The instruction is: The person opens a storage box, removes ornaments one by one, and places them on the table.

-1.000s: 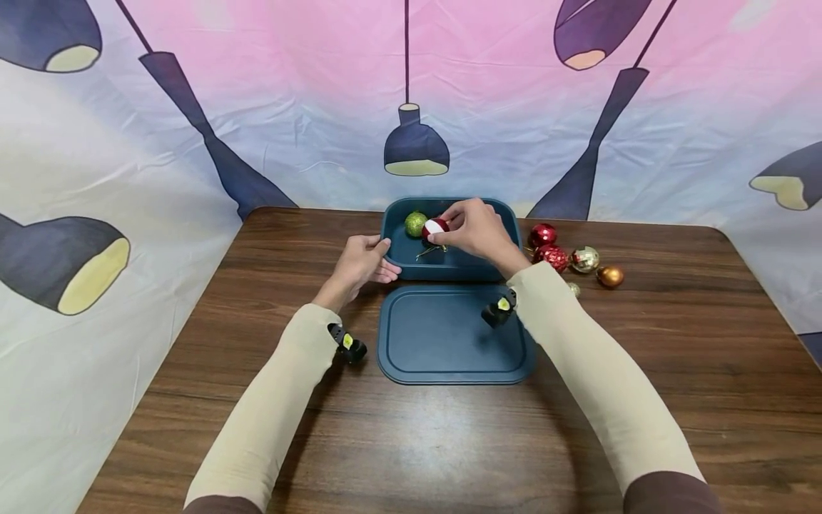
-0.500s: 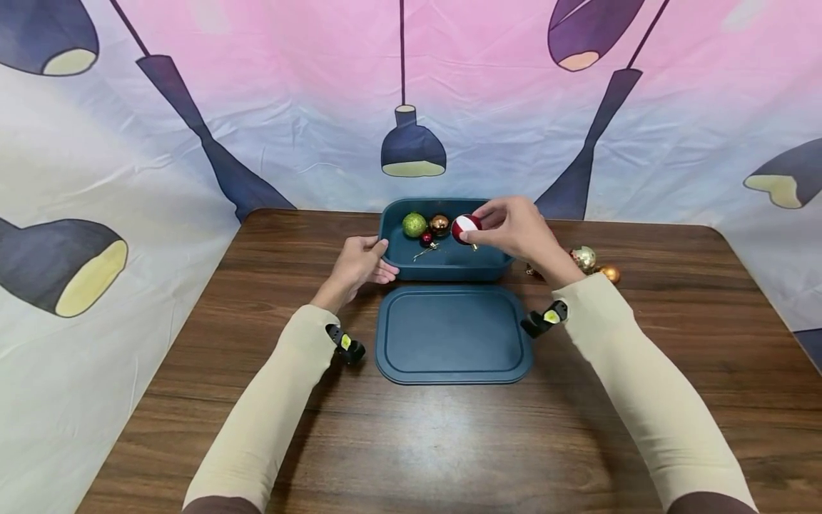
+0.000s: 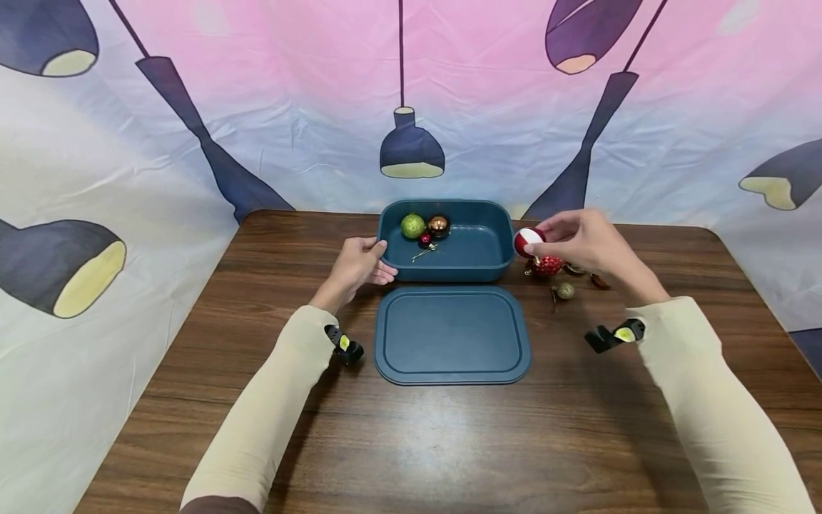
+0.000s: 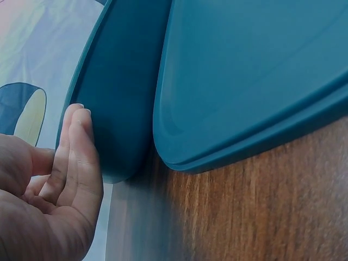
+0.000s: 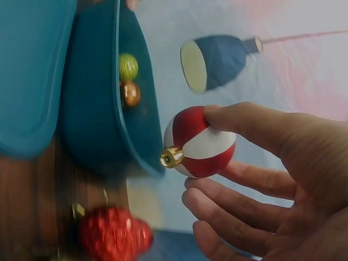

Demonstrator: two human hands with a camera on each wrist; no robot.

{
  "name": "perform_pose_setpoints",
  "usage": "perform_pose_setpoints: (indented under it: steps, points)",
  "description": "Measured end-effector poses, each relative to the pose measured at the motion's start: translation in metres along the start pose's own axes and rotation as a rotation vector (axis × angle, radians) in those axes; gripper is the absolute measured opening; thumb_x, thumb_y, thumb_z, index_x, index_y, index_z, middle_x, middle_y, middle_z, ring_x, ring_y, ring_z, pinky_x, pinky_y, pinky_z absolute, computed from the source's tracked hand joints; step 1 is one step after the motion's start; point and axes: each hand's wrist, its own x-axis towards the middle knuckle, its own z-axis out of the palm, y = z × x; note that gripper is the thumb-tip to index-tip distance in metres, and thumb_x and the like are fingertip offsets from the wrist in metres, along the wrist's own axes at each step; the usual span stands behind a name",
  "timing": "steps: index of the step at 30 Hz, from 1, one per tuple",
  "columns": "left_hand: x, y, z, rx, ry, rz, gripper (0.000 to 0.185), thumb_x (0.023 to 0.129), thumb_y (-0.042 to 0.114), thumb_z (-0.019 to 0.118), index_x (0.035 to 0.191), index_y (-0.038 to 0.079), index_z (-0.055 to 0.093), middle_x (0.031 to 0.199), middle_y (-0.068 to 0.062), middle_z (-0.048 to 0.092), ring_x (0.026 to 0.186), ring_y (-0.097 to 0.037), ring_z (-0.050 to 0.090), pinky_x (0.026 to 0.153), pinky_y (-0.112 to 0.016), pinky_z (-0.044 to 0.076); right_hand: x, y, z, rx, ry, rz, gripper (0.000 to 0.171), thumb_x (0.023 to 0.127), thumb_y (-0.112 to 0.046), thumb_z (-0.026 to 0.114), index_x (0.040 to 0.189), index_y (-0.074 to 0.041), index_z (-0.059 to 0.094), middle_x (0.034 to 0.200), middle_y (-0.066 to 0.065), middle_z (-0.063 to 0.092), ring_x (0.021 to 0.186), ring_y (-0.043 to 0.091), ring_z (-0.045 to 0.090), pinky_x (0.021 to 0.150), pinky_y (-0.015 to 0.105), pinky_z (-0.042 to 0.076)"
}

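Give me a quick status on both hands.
Right hand pinches red-and-white bauble right of the bin. Left hand rests on bin's left wall. Nothing between.

Red-and-white bauble (image 3: 528, 242): round, glossy, red with white segments, small gold cap (image 5: 172, 157) at one end. Held clear of table, just right of teal box (image 3: 447, 268), above red glitter bauble (image 3: 546, 265). Pinched at fingertips of right hand (image 3: 587, 243), thumb on top, fingers beneath; gold cap turned toward box.

Teal box: rectangular, rounded corners, open, upright on wooden table, at rear centre. Near left corner touched by straight fingers of left hand (image 3: 359, 263).
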Motion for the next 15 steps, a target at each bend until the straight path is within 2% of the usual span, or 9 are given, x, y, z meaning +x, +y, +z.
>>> perform_pose_setpoints:
  steps: [7,15]
  points:
    - [0.000,-0.001,0.000,0.005,0.008,-0.006,0.054,0.110,0.024,0.046,0.157,0.002,0.032,0.081,-0.014,0.074,0.073,-0.028,0.075,0.067,-0.032,0.064,-0.025,0.032,-0.017,-0.081,0.016,0.038,0.052,0.086,-0.047,0.081,0.119,-0.007,0.073,0.104,0.010,0.073,0.092,0.022,0.063,0.070,0.032,0.051]
    - [0.000,0.000,0.000,0.018,0.005,-0.007,0.055,0.110,0.026,0.046,0.158,0.003,0.031,0.082,-0.014,0.075,0.074,-0.028,0.075,0.068,-0.033,0.064,-0.047,0.072,-0.022,-0.084,0.028,0.073,0.049,0.087,-0.038,0.082,0.117,-0.001,0.073,0.096,0.010,0.074,0.082,0.012,0.061,0.064,0.025,0.049]
